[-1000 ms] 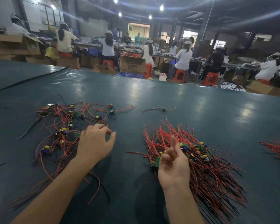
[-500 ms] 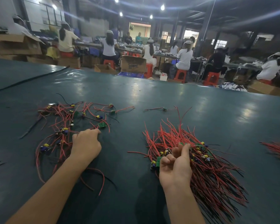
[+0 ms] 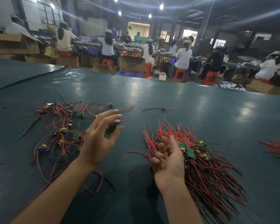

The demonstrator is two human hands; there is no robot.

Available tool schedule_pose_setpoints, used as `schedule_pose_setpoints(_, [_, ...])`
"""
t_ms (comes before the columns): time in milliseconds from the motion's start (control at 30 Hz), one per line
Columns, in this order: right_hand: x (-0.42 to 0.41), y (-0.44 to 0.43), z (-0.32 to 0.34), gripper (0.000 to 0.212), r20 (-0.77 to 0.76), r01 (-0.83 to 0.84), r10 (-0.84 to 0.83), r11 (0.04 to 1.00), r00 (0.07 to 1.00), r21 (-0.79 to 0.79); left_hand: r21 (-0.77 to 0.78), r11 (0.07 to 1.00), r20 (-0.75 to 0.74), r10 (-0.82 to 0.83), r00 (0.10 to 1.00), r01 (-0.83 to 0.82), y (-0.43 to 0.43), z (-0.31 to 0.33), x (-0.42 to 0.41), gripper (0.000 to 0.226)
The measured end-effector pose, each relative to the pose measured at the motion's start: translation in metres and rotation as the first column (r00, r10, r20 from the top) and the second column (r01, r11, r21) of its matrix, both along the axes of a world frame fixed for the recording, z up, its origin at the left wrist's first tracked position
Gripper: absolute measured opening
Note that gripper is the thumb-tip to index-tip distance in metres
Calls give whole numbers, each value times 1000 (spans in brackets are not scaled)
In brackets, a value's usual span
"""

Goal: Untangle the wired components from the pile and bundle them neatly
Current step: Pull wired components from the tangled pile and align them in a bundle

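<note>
I see the loose pile (image 3: 61, 131) of red-wired components spread on the left of the dark green table (image 3: 208, 113), its wires crossing so much that I cannot follow any single one. My left hand (image 3: 98, 139) is raised over the pile's right edge, fingers spread and curved; a small dark piece (image 3: 111, 129) sits blurred between thumb and fingers, and I cannot tell whether it is gripped or only behind them. A thin red wire (image 3: 128, 109) runs up from there, faint with blur.

The gathered bundle (image 3: 205, 160) lies to the right, wires roughly aligned, green boards and yellow parts clustered near its middle. My right hand (image 3: 168, 159) rests palm-up against its left side, fingers loosely curled among the red wire ends; what they hold, if anything, is hidden by the fingers themselves. The bundle's near end blurs toward the bottom edge.

A single wired piece (image 3: 162, 108) lies apart, farther back. More red wires (image 3: 278, 149) are cut off at the right edge.
</note>
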State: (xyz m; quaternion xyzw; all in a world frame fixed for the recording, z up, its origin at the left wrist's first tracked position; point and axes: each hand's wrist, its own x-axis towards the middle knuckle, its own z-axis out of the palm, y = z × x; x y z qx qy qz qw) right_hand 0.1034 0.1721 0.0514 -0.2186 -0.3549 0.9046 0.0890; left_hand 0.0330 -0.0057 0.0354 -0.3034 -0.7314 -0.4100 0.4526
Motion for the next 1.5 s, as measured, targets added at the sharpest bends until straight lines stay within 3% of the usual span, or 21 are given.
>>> schedule_pose_setpoints(167, [3,-16,-4,22,-38,-93,113,935,993,343,-118,964,-39,-244,969,238,18,0,13,51])
schedule_pose_setpoints(333, [8,-22,-6,15,-71,-131,184,877,980,463,-208,912,50,-350,935,353,24,1,23,49])
schedule_pose_setpoints(500, [6,-21,-6,10,-33,-110,138,896,990,430,-234,916,64,-320,945,326,26,-1,25,45])
schedule_pose_setpoints(667, [5,-21,-7,13,-87,-13,56,904,995,427,-240,960,-67,-166,984,145,28,-1,27,18])
schedule_pose_setpoints(733, [4,-21,-6,15,-93,20,22,905,995,425,-279,945,-29,-184,983,169,29,-3,27,39])
schedule_pose_setpoints(833, [5,-19,-4,11,-98,10,26,938,995,348,-339,911,223,-163,961,234,34,-9,29,57])
schedule_pose_setpoints(867, [5,-19,-3,10,-104,2,34,946,994,325,-300,907,367,-177,913,296,35,-12,29,55])
schedule_pose_setpoints(933, [5,-20,-3,12,-116,-23,63,948,991,318,-37,915,629,-292,721,402,40,-13,32,49])
schedule_pose_setpoints(1000, [4,-22,-5,16,-118,-64,109,940,987,334,291,887,707,-452,544,359,45,-11,33,50])
schedule_pose_setpoints(1033, [4,-23,-6,18,-114,-77,124,934,986,349,405,851,687,-524,503,334,46,-10,33,48])
schedule_pose_setpoints(1100, [3,-24,-8,23,-104,-57,107,915,989,400,479,811,630,-585,511,337,48,-7,34,42])
schedule_pose_setpoints(1233, [4,-24,-11,26,-138,21,70,824,988,566,407,860,631,-508,586,308,47,-4,31,45])
schedule_pose_setpoints(1400, [1,-23,-15,15,-123,104,-32,757,992,646,382,886,747,-463,477,262,46,-1,27,40])
schedule_pose_setpoints(1500, [0,-21,-17,17,-101,102,-49,780,994,617,379,891,727,-454,515,251,47,-2,27,35])
